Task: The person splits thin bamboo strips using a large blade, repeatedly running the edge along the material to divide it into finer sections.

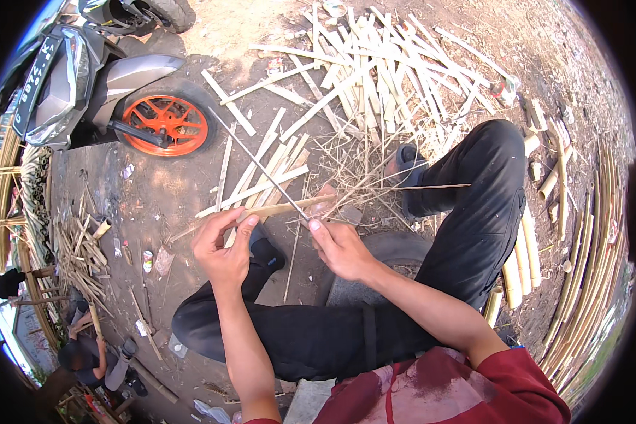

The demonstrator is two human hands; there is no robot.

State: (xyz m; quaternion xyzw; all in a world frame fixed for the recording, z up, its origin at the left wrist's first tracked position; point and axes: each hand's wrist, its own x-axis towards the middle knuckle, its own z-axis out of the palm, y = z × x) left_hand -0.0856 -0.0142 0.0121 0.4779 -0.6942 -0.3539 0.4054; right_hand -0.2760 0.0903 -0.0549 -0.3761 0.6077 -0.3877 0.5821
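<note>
Between the fingertips of my left hand [222, 249] is a flat, pale bamboo strip [290, 205], its free end reaching to the right. My right hand [344, 251] is closed on a long, thin, grey tool that looks like a knife [261, 167]. The tool slants away to the upper left and crosses the strip close to my right thumb. My palm and fingers hide its near end. Below the strip's far end, thin bamboo shavings [360, 166] lie tangled on the ground by my sandalled foot [407, 169].
Split bamboo strips [374, 78] lie heaped ahead, with a smaller bundle [268, 169] nearer. A motorcycle [106, 85] with an orange wheel stands far left. Long bamboo poles [593, 261] line the right side. Another person [95, 357] sits lower left, beside a scrap pile [78, 258].
</note>
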